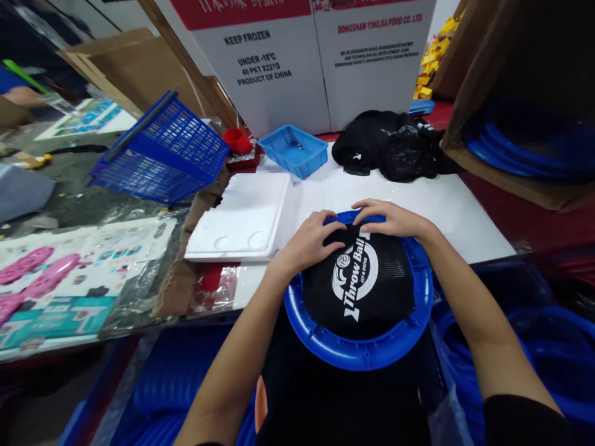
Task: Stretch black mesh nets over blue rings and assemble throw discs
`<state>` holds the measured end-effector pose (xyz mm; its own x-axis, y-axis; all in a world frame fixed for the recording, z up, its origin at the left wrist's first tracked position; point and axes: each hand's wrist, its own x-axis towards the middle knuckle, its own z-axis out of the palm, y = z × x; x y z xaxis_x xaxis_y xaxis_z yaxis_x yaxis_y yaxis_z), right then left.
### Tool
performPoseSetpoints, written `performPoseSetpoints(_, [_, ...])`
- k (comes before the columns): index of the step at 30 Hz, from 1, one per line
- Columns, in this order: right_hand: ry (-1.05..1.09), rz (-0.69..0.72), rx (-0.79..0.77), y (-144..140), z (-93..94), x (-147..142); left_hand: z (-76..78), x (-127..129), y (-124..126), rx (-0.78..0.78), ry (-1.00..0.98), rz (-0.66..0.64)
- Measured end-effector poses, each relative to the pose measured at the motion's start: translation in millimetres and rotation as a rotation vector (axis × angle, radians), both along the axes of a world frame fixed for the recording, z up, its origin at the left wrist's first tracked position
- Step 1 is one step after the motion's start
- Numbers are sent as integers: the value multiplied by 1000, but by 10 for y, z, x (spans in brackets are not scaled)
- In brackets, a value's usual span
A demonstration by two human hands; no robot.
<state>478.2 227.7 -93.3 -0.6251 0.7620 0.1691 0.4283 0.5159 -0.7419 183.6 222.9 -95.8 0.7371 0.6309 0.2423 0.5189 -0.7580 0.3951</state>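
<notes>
A blue plastic ring (362, 359) with black mesh fabric (390, 279) across its middle is tilted against my body at the table's near edge. White "Throw Ball" lettering is printed on the fabric. My left hand (318, 238) grips the ring's far left rim, its thumb and a finger resting on the fabric. Close beside it, my right hand (388, 218) has its fingers bent over the far rim. Some fingertips of both hands are hidden behind the rim or fabric. Black printed fabric pieces (395, 145) lie in a heap beyond my right hand.
A white foam board (242, 214) lies left of the ring. Behind are a light-blue tray (295, 155), a red cup (237, 141), a blue basket (162, 155) and a large white carton (297, 74). Blue rings fill a cardboard box (525, 186) at right; more lie below the table.
</notes>
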Motion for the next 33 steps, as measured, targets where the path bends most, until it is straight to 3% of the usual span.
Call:
performPoseSetpoints(5, [-186,53,95,-48,-61,-27,74,39,1,-38,47,-30])
performPoseSetpoints(10, [-221,50,52,-77,55,-79,114,43,52,-175,-23,7])
performPoseSetpoints(13, [-156,18,-19,-37,102,-90,115,46,99,-286,-147,20])
performPoseSetpoints(18, [28,-83,-153,-2,110,-58,66,73,136,-408,-317,184])
performPoseSetpoints(25, [134,-196,-286,-13,98,-74,14,26,149,-627,-563,284])
performPoseSetpoints(33, [43,-215,-243,48,44,-88,-41,55,185,-443,-476,254])
